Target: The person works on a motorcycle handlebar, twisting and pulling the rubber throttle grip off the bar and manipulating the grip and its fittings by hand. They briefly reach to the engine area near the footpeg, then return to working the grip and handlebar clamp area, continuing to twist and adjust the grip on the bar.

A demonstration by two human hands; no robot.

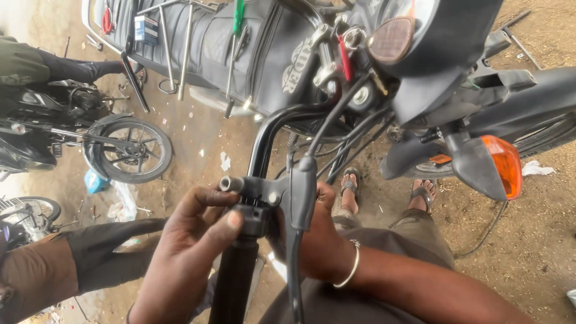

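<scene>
At frame centre, the left hand (192, 240) closes its fingers around the handlebar grip (235, 282); the right hand (318, 234) grips the lever bracket (282, 195). Hold bracket square; avoid pinching cables (342, 150).

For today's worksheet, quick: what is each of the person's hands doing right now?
Left hand: closed on the black handlebar grip, thumb at the lever bracket.
Right hand: behind the brake lever, curled around the bracket; exact grip hidden.
</scene>
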